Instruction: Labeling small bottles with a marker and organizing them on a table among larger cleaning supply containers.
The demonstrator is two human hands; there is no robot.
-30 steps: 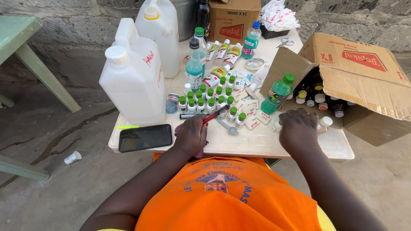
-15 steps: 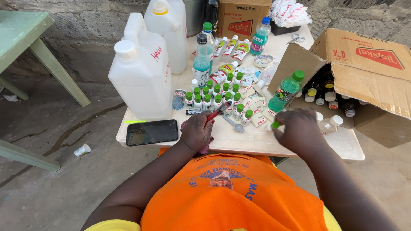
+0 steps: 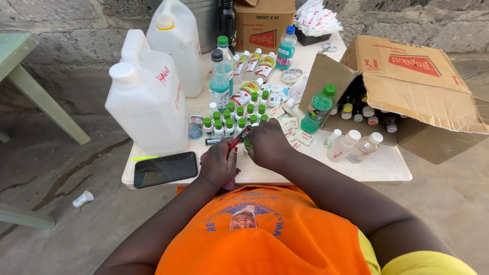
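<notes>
My left hand [image 3: 220,162] is closed around a red marker pen [image 3: 239,138] that points up and to the right. Just beside it, my right hand [image 3: 268,144] grips a small green-capped bottle [image 3: 247,144], mostly hidden by the fingers, at the pen's tip. Both hands hover over the near middle of the white table [image 3: 387,168]. Directly behind them stands a cluster of several small white bottles with green caps [image 3: 235,118].
Two large white jugs [image 3: 147,102] stand at left and a black phone [image 3: 165,169] lies near the front edge. An open cardboard box [image 3: 407,86] of bottles sits at right, with a green bottle [image 3: 319,109], three white-capped bottles [image 3: 351,145] and loose labels nearby.
My right hand moved left from the table's right side to meet the left hand. It now holds a small green-capped bottle against the marker. The camera has also shifted closer.
</notes>
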